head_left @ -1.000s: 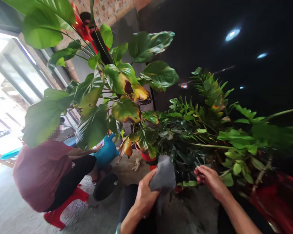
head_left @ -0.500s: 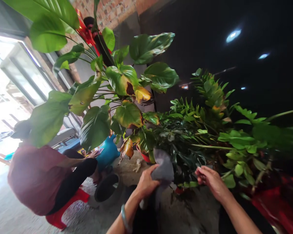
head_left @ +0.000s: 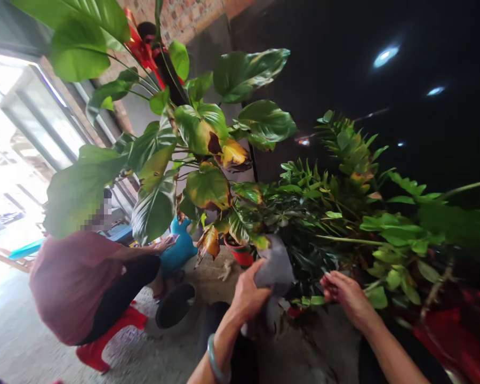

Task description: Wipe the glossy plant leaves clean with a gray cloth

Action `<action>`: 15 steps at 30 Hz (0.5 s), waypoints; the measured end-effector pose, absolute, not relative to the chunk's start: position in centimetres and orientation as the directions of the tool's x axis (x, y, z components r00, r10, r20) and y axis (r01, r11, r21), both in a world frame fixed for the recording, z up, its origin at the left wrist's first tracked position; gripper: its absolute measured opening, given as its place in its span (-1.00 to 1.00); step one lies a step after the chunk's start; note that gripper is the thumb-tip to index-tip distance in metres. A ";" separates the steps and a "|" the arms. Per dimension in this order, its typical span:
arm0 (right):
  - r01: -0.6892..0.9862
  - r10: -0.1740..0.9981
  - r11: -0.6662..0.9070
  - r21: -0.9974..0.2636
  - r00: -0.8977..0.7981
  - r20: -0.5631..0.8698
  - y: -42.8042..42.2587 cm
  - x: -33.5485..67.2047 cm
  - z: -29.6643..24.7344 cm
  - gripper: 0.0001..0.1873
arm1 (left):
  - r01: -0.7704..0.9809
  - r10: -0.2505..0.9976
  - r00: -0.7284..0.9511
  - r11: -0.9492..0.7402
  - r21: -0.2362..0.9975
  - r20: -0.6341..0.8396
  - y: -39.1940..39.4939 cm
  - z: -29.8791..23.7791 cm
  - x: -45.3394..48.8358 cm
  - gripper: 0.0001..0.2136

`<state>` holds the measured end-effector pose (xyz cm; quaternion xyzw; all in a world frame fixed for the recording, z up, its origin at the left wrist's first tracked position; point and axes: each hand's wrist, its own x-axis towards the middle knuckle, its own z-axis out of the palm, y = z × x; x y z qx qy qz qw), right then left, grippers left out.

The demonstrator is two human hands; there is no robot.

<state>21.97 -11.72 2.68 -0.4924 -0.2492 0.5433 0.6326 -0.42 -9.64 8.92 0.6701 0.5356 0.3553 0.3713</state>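
My left hand point(head_left: 248, 294), with a bangle on its wrist, is closed around a grey cloth point(head_left: 279, 264). The cloth bunches up above the thumb, and a loose end hangs below. Just behind it are dark green leaves point(head_left: 269, 216) of the low potted plants. My right hand point(head_left: 349, 297) is a short way to the right, its thumb and fingertips pinched together beside the foliage. What lies in that pinch, perhaps the tip of a leaf, is too small to make out. Light green leaves point(head_left: 316, 301) show between the two hands.
A tall plant point(head_left: 208, 186) with broad, partly yellowed leaves stands ahead left. Behind it is a red pot point(head_left: 244, 257). At left, a person point(head_left: 74, 288) on a red stool point(head_left: 100, 346) touches a blue animal-shaped object point(head_left: 180, 248). A dark bucket point(head_left: 176, 306) stands nearby.
My left hand has moved slightly right and up with the cloth. My right hand has barely moved. The other person's arm has reached further onto the blue object.
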 end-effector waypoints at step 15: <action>-0.468 0.932 -0.058 -0.882 0.291 -0.215 -12.0 22.1 2.8 -0.64 | 0.397 0.939 -0.095 -0.268 0.878 0.330 -6.4 12.6 -1.2 -0.48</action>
